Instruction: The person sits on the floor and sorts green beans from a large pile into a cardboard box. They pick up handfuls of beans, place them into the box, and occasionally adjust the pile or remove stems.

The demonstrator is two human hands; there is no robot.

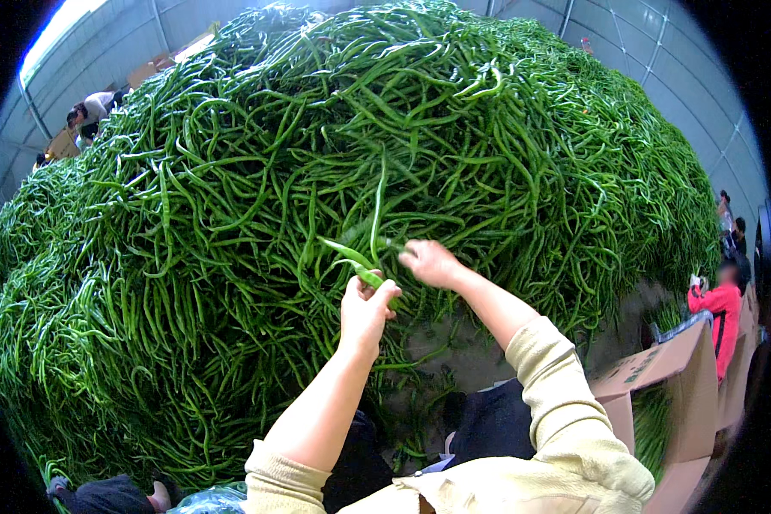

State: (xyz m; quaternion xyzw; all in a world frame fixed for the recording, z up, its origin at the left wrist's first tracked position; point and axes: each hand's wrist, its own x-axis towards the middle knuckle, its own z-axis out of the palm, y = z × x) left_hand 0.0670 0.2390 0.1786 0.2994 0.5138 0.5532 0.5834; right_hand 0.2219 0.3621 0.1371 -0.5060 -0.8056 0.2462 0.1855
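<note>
Several long green chili peppers point(367, 273) stick up out of my left hand point(367, 315), which grips them near their lower ends between thumb and fingers. One of them, long and thin, points up towards the pile. Just to the right is my right hand point(432, 265), its fingers bent and blurred by motion. A blurred green streak lies at its fingertips, and whether it holds a pepper cannot be told. Both hands are in front of a huge pile of green chili peppers point(308, 160).
At the lower right stands an open cardboard box point(691, 398) with long green peppers inside. Beyond it a person in a red jacket point(725, 315) is by the pile. Another person point(93, 112) bends over at the upper left. A dark sleeve point(106, 495) shows at the lower left beside a plastic bag point(212, 500).
</note>
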